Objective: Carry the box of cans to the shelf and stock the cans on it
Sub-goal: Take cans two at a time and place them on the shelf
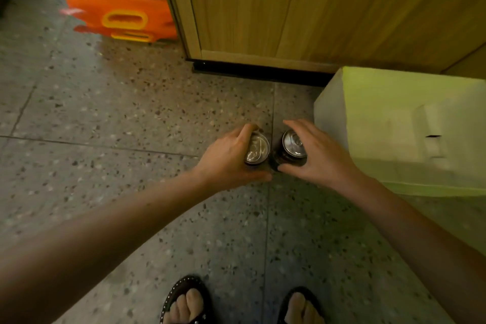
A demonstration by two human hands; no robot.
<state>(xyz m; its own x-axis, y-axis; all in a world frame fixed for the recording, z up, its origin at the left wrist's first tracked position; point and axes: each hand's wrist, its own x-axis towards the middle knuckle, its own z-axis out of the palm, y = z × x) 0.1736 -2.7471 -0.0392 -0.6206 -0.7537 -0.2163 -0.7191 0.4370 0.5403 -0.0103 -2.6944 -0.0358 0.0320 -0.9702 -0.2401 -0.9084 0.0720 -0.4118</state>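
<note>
Landmark: the pale box [410,126], standing on the speckled floor [105,113], just right of the hands.

Left hand [228,158] is wrapped round one dark can [257,148], fingers curled on the far side and thumb on the near side. Right hand [319,152] holds a second can [294,146] the same way, just left of the box. Both cans stay upright, silver tops up, nearly touching each other. Gripping the sides leaves the base free, so each can could be set down flat on a shelf.

Whether the cans rest on the floor or are lifted off it cannot be told from this angle.

No other cans show; only closed faces of the box are visible. Beyond the box rises a wooden panel [302,8] with a dark base strip. No shelf surface is visible. Orange packs [118,2] are stacked far left of the box. The person's sandalled feet [188,305] are nearer the camera than the box.

Judgement: the carrying looks done and stocking is under way, two cans per trip, likely because one per hand is quicker.
</note>
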